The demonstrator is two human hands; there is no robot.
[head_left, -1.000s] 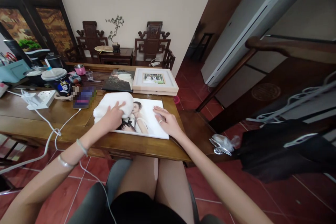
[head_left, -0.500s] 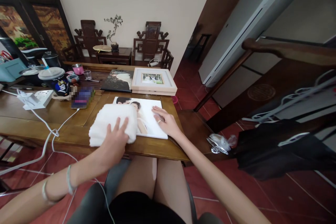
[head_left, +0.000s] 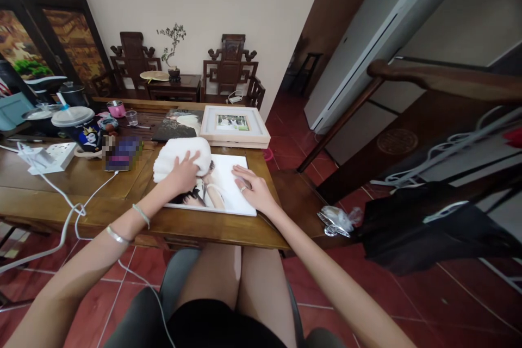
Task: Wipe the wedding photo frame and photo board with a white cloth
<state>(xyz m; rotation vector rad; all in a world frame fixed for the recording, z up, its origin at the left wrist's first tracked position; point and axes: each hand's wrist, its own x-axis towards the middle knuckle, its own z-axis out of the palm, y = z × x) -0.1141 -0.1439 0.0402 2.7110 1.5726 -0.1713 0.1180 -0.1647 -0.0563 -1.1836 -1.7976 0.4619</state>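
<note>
My left hand (head_left: pixel 184 174) presses a folded white towel (head_left: pixel 171 153) against the upper left part of a glossy photo panel (head_left: pixel 230 196), its fingers curved over the cloth. The panel lies flat near the table's front edge and shows a couple, partly covered by the towel and my forearm. On the panel's right side rests my right hand (head_left: pixel 253 189), open, its fingers stretched out along the white surface. A ring shows on one of its fingers.
Behind the panel lie a pale framed picture (head_left: pixel 207 131) and a dark photo album (head_left: pixel 173 129). To the left are a phone (head_left: pixel 122 155) on a charging cable, a power strip (head_left: pixel 61 156) and a lidded cup (head_left: pixel 87 133). A wooden chair (head_left: pixel 367 157) stands at the right.
My left hand and the towel have moved away from me, from the panel's front left to its far left, uncovering the lower photo. My right hand stays on the panel's right side.
</note>
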